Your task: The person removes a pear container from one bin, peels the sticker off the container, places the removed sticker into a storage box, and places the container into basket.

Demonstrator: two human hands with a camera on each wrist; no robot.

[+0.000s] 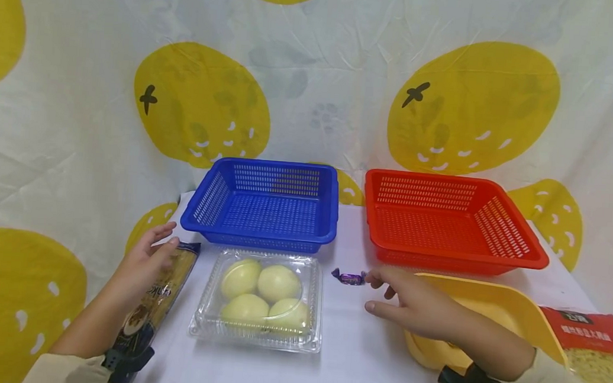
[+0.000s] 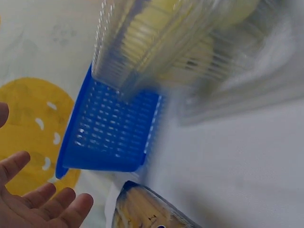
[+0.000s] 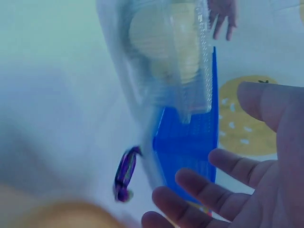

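The left hand (image 1: 143, 269), fingers relaxed and apart, hovers over a yellow-brown packet (image 1: 151, 305) at the left; in the left wrist view this hand (image 2: 42, 204) holds nothing. Beside the purple wrapped candy (image 1: 350, 278) is the right hand (image 1: 416, 300), its fingertips close to the candy's right end; whether they touch is unclear in the head view. In the right wrist view the candy (image 3: 124, 175) lies apart from the loosely spread fingers of the right hand (image 3: 247, 180). Between the hands stands a closed clear box (image 1: 204, 321) with several pale yellow-green round items.
A blue basket (image 1: 265, 242) stands behind the clear box, and a red basket (image 1: 451, 261) to its right. Under the right forearm is a yellow bin (image 1: 537, 332) with something small in it. A red packet (image 1: 590, 336) lies at the far right. A patterned cloth (image 1: 336, 69) hangs behind.
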